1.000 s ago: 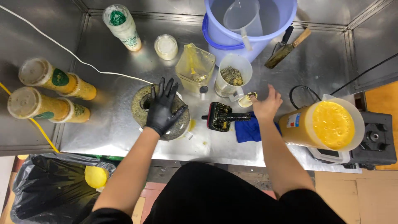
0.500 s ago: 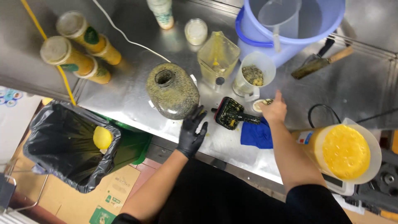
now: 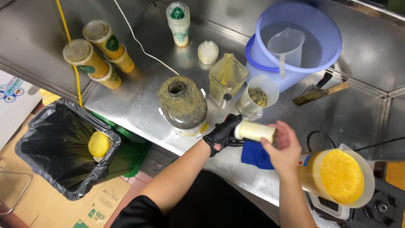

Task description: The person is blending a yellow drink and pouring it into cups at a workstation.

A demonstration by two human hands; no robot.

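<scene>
My left hand (image 3: 222,133), in a black glove, grips the left end of a cream-coloured cylinder (image 3: 254,131) held level just above the steel counter (image 3: 139,101). The cylinder's right end, speckled with pulp, is held by my bare right hand (image 3: 283,147). Under the cylinder a blue cloth (image 3: 254,156) lies near the counter's front edge. Left of my gloved hand stands a domed machine lid (image 3: 182,102) coated in green-yellow pulp, with a round hole on top.
A jug of yellow juice (image 3: 341,177) stands at the right. Behind are a pulp-filled clear cup (image 3: 258,96), a clear pitcher (image 3: 228,76), a blue bucket (image 3: 314,63) holding a measuring jug, a cleaver (image 3: 318,93) and lidded cups (image 3: 97,55). A black-bagged bin (image 3: 63,147) sits below left.
Both hands have come together and taken hold of the cream cylinder, lifting it above the blue cloth. The view has tilted slightly.
</scene>
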